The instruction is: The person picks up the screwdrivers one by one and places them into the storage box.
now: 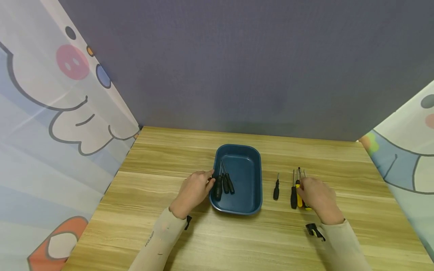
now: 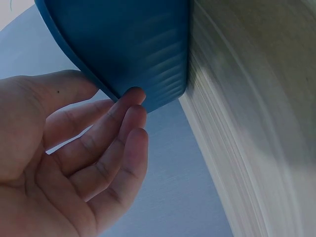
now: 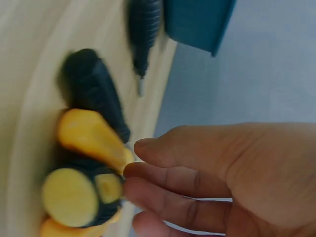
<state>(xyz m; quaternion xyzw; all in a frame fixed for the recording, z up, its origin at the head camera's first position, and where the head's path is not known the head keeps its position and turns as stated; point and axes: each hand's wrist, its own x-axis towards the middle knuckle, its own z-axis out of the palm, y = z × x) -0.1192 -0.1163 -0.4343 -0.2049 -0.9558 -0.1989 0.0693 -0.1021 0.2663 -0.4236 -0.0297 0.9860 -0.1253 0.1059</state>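
Observation:
A dark blue tray (image 1: 256, 177) sits mid-table with a few black-handled screwdrivers (image 1: 223, 183) lying along its left side. My left hand (image 1: 207, 180) rests at the tray's left rim. In the left wrist view its fingers (image 2: 129, 118) are relaxed and touch the tray's outer wall (image 2: 148, 54). To the right, more screwdrivers lie in a row: a small black one (image 1: 276, 190), a black one (image 1: 293, 196) and a yellow one (image 1: 299, 192). My right hand (image 1: 306, 189) is over them. Its fingertips (image 3: 143, 170) touch the yellow handle (image 3: 91, 136) and a yellow-and-black handle (image 3: 81, 197).
The wooden table (image 1: 169, 158) is walled by a grey backdrop (image 1: 237, 67) behind and cartoon-print curtains on the left (image 1: 61, 113) and right (image 1: 407, 158). Bare wood lies between the tray and the row of screwdrivers, and along the front edge.

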